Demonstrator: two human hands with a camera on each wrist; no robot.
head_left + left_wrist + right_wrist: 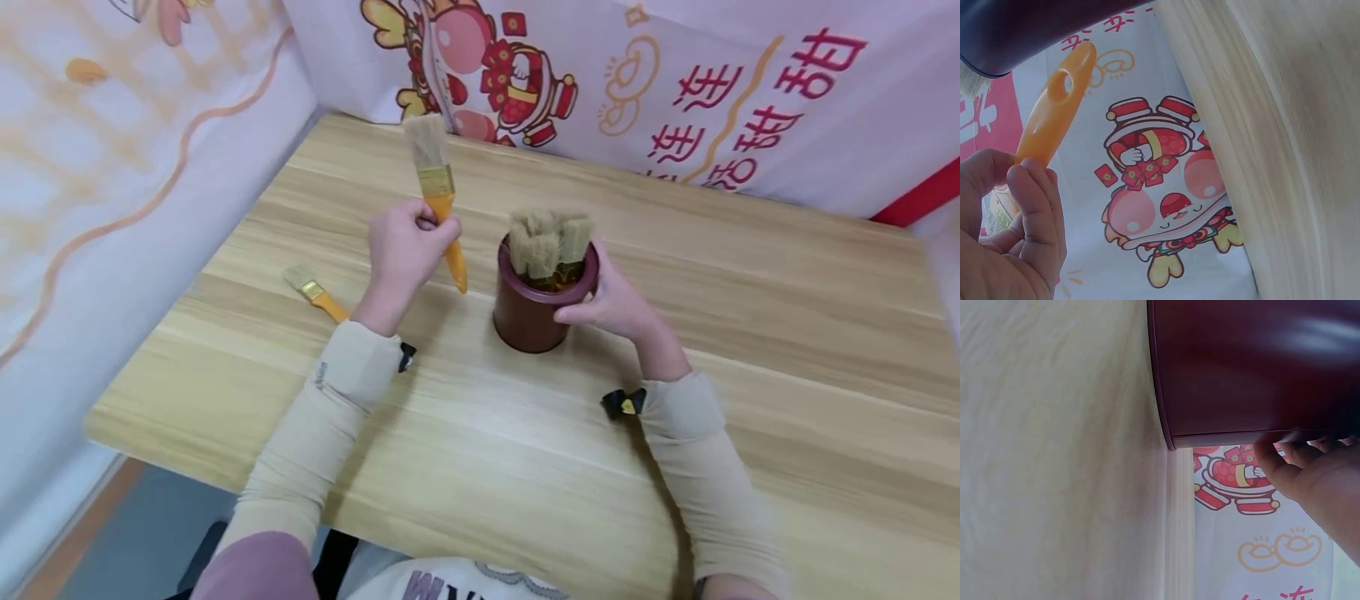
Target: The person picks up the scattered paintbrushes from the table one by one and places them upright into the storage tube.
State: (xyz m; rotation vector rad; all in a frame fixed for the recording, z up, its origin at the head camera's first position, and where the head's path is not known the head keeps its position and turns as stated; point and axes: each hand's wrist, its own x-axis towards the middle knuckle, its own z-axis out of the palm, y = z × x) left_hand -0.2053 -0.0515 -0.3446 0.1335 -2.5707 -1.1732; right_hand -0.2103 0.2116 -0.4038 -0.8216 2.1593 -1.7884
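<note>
My left hand [408, 246] pinches a paintbrush [442, 196] by its orange handle, bristles up, above the table to the left of a dark red-brown pot [531, 317]. In the left wrist view the handle [1054, 115] shows its hanging hole, between thumb and fingers. Several paintbrushes [547, 242] stand in the pot with their pale bristles upward. Around the pot's right side curls my right hand [618, 292], thumb at the front near the rim; in the right wrist view its fingers [1285, 465] touch the pot wall [1254, 375]. The pot stands upright on the table.
Another orange-handled paintbrush [315, 293] lies on the wooden table [495, 450], left of my left wrist. A printed cloth [600, 75] hangs behind the table's far edge, and another [150, 167] along the left side.
</note>
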